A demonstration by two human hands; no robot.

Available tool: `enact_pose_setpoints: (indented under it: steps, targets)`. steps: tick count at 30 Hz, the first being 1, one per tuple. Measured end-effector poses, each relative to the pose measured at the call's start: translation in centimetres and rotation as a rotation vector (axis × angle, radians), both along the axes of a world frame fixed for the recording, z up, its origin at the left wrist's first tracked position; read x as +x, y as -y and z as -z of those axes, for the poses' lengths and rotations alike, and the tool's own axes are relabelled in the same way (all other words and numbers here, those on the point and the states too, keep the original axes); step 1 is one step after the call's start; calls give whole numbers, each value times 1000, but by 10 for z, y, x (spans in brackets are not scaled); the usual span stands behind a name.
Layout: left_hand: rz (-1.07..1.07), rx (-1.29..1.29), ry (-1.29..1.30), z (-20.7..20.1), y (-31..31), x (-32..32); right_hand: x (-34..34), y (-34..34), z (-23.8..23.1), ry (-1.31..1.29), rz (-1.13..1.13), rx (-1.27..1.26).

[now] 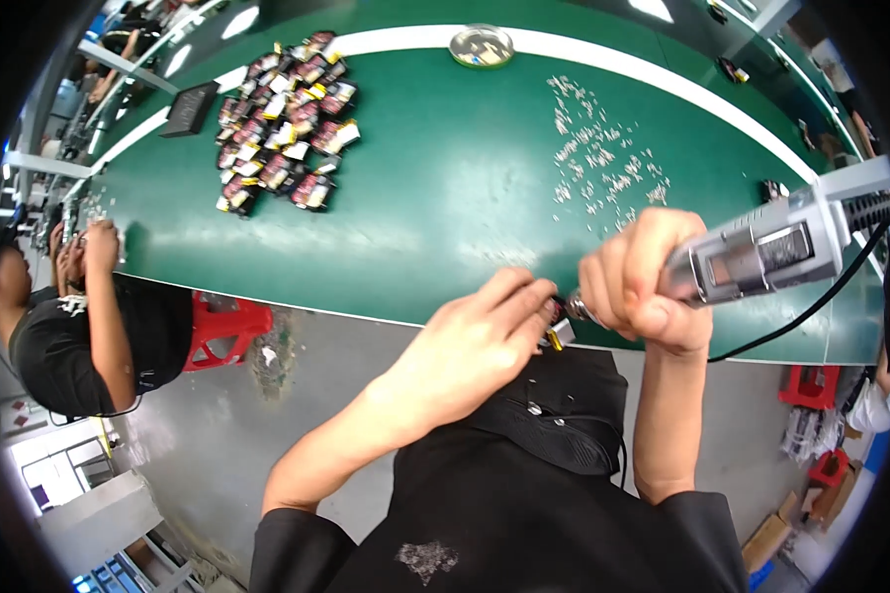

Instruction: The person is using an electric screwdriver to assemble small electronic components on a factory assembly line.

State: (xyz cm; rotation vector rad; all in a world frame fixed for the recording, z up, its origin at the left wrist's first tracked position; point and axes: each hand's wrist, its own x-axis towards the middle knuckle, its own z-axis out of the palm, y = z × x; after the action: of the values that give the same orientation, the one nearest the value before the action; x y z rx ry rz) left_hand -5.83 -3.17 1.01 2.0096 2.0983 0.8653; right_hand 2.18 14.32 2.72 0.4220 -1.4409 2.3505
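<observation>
left hand (480,341): grip pinched on small black-and-yellow part (560,334), held at near edge of green counter (445,188) | right hand (643,282): grip clamped on grey corded electric screwdriver (761,252), tip at the part | heap of similar parts (282,124), scattered small screws (603,158) and round glass dish (482,45) lie farther back.

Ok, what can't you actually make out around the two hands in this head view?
- Small part pinched by the left hand: mostly covered by fingers, only a black and yellow corner shows.
- Tip of the grey power tool: hidden behind the right hand, so contact with the part is unclear.
- Tool's rear end: cut off at the right rim.
- Scattered small pieces on the green table: too small to identify.
</observation>
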Motion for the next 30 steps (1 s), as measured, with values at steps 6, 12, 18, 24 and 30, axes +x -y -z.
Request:
enact_pose_setpoints:
  steps: [6,12,18,24,30]
  targets:
    - [-103,29,-31,-10,16,-34,40,-23,0,-142,64,-316]
    - [-805,119,-373,-31,40,-163,70,-29,20,-13,264,-427]
    - [-736,84,-647,-24,1,-150,79,-22,39,115,364,-651]
    - [-322,162,-294,-9,-105,-84,86,-24,43,84,370,-769]
    - [-350,99,-322,5,-160,-105,88,-25,42,79,302,-743]
